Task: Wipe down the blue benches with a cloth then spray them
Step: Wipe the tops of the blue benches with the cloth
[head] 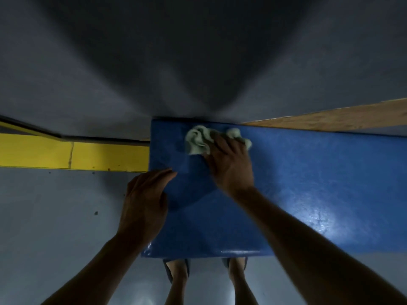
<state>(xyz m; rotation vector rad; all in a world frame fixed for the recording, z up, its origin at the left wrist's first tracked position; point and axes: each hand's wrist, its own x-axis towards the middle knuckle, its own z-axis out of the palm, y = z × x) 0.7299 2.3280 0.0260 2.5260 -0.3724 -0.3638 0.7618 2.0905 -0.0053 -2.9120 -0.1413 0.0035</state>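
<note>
L grip (145,201): flat, fingers straight, arm fwd | R grip (231,166): fingers curled, arm extended

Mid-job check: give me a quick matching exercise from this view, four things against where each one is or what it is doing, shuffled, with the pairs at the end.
Things:
1. cloth
2. left hand
3. right hand
4. yellow strip

Places or states:
A. rests on the left edge of the blue bench
B. runs along the wall left of the bench
C. bunched near the bench's far edge
D. presses the cloth against the bench top

Pairs: 1-C, 2-A, 3-D, 4-B
</note>
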